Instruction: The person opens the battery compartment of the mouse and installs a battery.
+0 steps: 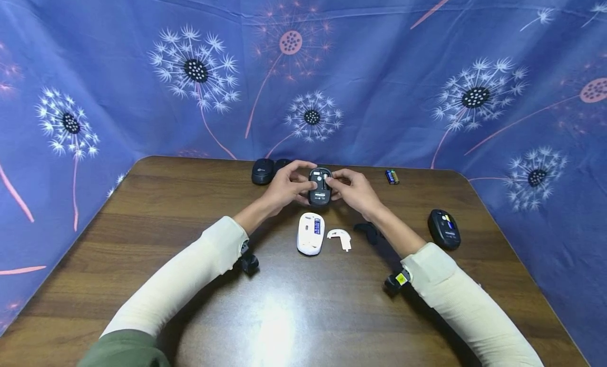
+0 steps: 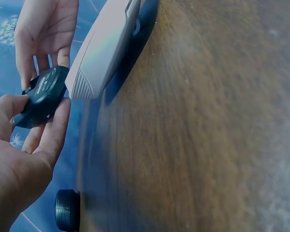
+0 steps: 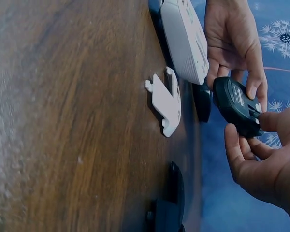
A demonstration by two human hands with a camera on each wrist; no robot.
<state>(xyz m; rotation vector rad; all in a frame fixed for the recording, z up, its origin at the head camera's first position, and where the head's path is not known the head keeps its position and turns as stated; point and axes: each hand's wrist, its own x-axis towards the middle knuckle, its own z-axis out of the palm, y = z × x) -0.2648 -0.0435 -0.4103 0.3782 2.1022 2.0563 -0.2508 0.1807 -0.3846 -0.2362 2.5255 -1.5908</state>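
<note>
Mouse, black, underside up, held over the far middle of the table; I see left hand gripping its left edge, right hand its right. Nearer: white mouse, white cover to its right. Far, right of both hands: 2 batteries. Left wrist view: left thumb and fingers pinch the black mouse. Right wrist view: 2 thumbs touch its underside.

- We face a blue fabric backdrop printed with white-and-pink dandelions.
- Below, we see a brown wood-grained tabletop reflecting bright white glare.
</note>
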